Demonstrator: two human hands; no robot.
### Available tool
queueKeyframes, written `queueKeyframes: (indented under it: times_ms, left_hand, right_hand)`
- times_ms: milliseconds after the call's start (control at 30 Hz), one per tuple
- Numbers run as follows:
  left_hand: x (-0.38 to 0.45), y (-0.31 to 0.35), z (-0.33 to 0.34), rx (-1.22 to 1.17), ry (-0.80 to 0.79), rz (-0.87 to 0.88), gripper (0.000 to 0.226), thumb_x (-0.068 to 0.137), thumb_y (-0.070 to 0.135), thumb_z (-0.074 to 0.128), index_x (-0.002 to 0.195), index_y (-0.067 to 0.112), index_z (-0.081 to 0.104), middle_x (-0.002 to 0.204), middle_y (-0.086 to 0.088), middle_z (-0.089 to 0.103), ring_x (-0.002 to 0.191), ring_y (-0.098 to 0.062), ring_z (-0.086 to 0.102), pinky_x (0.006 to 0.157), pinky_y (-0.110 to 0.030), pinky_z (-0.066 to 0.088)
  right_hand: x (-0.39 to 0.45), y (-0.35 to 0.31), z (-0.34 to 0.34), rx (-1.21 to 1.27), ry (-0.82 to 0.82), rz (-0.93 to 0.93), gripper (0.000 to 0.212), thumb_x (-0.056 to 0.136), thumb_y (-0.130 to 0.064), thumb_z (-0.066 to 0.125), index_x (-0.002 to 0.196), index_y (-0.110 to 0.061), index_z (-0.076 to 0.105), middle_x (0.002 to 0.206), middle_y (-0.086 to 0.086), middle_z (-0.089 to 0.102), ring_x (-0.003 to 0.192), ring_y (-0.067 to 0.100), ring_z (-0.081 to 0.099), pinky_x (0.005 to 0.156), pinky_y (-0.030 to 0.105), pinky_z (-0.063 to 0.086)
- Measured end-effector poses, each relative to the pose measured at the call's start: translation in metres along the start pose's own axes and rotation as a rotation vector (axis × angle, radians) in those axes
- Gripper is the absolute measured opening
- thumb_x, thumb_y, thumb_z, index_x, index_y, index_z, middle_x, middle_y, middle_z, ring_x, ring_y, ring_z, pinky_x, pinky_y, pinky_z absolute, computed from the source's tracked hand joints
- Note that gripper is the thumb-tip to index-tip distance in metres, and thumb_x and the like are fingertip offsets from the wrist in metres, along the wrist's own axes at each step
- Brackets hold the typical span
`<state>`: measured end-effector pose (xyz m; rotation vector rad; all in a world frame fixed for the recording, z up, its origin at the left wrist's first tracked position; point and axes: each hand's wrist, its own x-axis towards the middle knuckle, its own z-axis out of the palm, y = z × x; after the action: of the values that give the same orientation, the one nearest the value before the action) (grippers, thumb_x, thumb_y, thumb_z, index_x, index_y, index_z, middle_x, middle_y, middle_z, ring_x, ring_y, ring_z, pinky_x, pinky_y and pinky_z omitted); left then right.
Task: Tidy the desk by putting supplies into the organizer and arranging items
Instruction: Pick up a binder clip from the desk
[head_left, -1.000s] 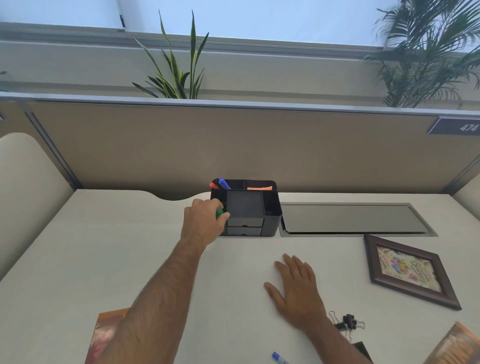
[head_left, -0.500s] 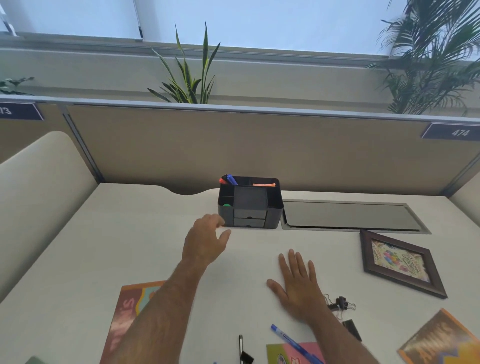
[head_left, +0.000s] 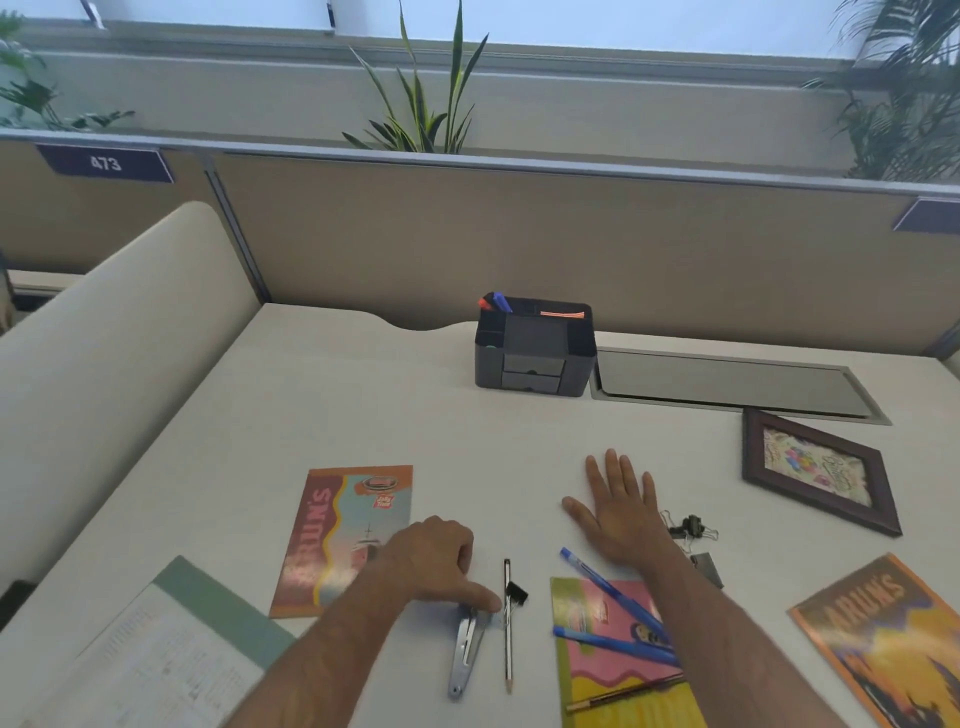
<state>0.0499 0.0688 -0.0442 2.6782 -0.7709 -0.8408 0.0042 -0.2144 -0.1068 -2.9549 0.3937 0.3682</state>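
The black desk organizer stands at the back of the desk with a red and a blue marker in its rear left slot. My left hand is curled over the top end of a silver compass, thumb touching it. Whether the hand grips the compass is hidden. A pencil and a black binder clip lie just right of the thumb. My right hand rests flat on the desk, fingers spread. Two blue pens lie on a pink and yellow booklet.
A red booklet lies left of my left hand, a green-edged notepad at the lower left. More binder clips, a dark picture frame and an orange booklet lie to the right. A metal cable lid adjoins the organizer.
My left hand left a green marker in the organizer and drew back to the compass near the front. The view tilted down and left. My right hand stayed flat.
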Motion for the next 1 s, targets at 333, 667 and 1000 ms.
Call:
queueKeyframes:
  times_ms: [333,667,1000]
  left_hand:
    - [-0.005,0.001,0.02,-0.076,0.015,0.008,0.04,0.057,0.051,0.074,0.082,0.023,0.059,0.082,0.01,0.056,0.084,-0.009,0.055,0.063,-0.026,0.046]
    - [0.016,0.0,-0.012,-0.365,0.118,0.074,0.026,0.064,0.037,0.069,0.087,0.033,0.058,0.078,0.008,0.066,0.062,-0.002,0.059,0.059,-0.023,0.05]
    - [0.059,0.028,-0.058,-0.605,0.396,0.274,0.037,0.072,0.018,0.081,0.1,0.025,0.059,0.093,0.007,0.066,0.079,-0.012,0.069,0.07,-0.022,0.059]
  right_hand:
    - [0.002,0.001,0.005,0.001,0.025,0.01,0.086,0.085,-0.072,0.0,0.154,-0.023,-0.014,0.162,0.008,-0.02,0.149,0.025,-0.02,0.119,0.049,-0.011]
    - [0.006,0.002,0.004,0.085,0.021,0.011,0.088,0.085,-0.075,0.003,0.156,-0.023,-0.007,0.163,0.008,-0.017,0.149,0.025,-0.019,0.119,0.05,-0.012]
    - [0.005,-0.052,-0.066,0.959,0.031,-0.251,0.079,0.074,-0.031,0.082,0.142,-0.032,0.042,0.132,-0.012,0.058,0.117,0.004,0.059,0.097,0.024,0.051]
